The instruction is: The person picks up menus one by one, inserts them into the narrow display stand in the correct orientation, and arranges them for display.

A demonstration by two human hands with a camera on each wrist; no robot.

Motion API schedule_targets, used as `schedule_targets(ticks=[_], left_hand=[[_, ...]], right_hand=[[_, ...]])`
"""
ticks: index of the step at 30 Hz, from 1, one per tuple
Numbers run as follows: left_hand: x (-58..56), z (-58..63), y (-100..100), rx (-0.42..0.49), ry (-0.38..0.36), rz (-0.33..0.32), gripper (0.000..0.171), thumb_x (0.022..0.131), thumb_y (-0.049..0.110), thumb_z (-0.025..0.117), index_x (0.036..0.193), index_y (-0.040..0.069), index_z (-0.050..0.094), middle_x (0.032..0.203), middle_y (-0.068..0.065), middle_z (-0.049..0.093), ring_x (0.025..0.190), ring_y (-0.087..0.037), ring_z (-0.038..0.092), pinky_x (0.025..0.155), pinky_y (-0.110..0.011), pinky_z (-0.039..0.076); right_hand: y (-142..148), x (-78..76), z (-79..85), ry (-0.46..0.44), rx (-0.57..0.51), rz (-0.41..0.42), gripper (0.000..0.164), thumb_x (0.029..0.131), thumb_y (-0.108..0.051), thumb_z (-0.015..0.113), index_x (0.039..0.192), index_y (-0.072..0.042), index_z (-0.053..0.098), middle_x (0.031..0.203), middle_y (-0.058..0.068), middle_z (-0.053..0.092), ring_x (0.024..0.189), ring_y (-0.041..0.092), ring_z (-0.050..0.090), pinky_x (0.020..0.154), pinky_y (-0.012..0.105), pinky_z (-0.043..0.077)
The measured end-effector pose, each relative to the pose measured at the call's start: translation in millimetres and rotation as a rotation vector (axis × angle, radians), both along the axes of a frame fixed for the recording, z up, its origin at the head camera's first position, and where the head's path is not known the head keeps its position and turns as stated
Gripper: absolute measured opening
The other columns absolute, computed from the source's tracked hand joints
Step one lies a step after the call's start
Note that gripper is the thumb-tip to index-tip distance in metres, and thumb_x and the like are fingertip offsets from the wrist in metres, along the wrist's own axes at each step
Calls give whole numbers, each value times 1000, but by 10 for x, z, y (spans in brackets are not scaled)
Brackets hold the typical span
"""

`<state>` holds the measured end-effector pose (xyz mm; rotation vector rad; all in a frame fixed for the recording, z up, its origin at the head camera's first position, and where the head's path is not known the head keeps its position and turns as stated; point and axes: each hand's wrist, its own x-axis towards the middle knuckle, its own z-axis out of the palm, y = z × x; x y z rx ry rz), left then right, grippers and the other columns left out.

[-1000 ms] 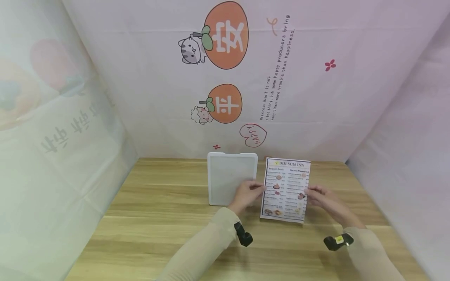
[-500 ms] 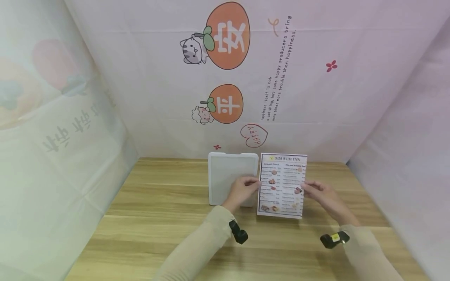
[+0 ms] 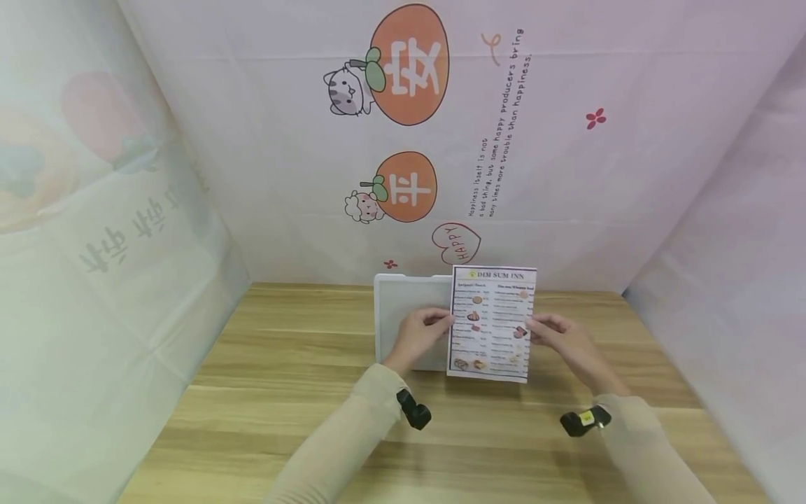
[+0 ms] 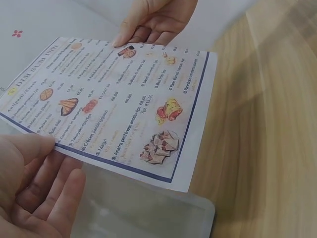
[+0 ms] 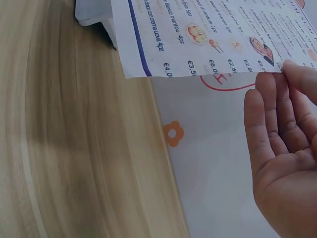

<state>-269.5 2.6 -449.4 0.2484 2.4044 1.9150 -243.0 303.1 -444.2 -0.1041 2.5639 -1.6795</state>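
A printed menu sheet [image 3: 491, 325] headed "DIM SUM INN" is held up, face toward me, above the table. My left hand [image 3: 418, 338] pinches its left edge between thumb and fingers. On the opposite edge my right hand [image 3: 569, 346] pinches it the same way; the right wrist view shows the thumb on top and the fingers [image 5: 255, 116] below. Behind the sheet and my left hand stands a white-framed panel [image 3: 393, 301] with a grey face, leaning back. The sheet covers the panel's right side. In the left wrist view the panel [image 4: 198, 213] shows under the sheet.
The wooden table [image 3: 271, 392] runs back to a printed white cloth wall [image 3: 535, 161]. Further cloth hangs at the left [image 3: 75, 315] and right [image 3: 724, 280] sides. A small black device sits on each wrist.
Both hands have carried the menu sheet left and slightly up, so it now overlaps the right part of the panel. The panel has stayed in place.
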Motion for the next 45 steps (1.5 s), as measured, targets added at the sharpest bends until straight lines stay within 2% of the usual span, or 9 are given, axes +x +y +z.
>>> schedule_targets(ticks=[3,8,14,18,27,35,45], left_hand=[[-28,6,-42,6,0,10,23,95,27,71,109,9,75,98,1,71,87,-10,67,76,-23,57],[-55,55,-111,17,-2,16,23,95,27,71,109,9,75,100,1,72,90,-11,68,78,-24,57],[-77,164,-197,14,22,25,23,95,27,71,109,9,75,101,-1,72,91,-13,69,79,-25,57],[-109,237,-245,14,40,22,24,96,26,71,110,7,74,101,-2,73,91,-14,69,79,-25,57],[-149,391,-386,-40,79,43,24,97,31,69,111,12,75,98,2,72,90,-14,67,79,-28,57],[-191,518,-498,-55,124,47,25,97,32,68,110,11,75,100,1,72,92,-15,67,80,-27,57],[-236,700,-642,-23,141,62,26,97,30,69,110,8,74,104,-3,69,96,-18,65,83,-28,57]], right_hand=[[-59,-13,42,18,4,7,58,98,-48,61,131,0,58,125,16,65,103,17,66,108,56,38],[-138,-45,128,24,28,5,61,97,-52,60,131,-2,58,126,16,65,107,24,65,107,60,35],[-223,-131,207,26,-8,17,61,96,-53,61,130,-2,57,123,13,66,107,23,65,110,62,31],[-271,-188,251,58,-44,32,58,97,-50,62,127,-1,58,122,13,66,103,20,67,110,58,34],[-384,-306,378,68,-45,56,59,96,-52,63,127,-2,59,125,15,64,106,24,65,110,60,32],[-473,-367,509,66,-35,74,57,96,-53,61,128,-5,59,125,12,65,110,26,63,113,63,25],[-653,-440,695,80,-67,86,55,97,-50,62,127,-3,58,125,14,62,110,27,60,112,58,30]])
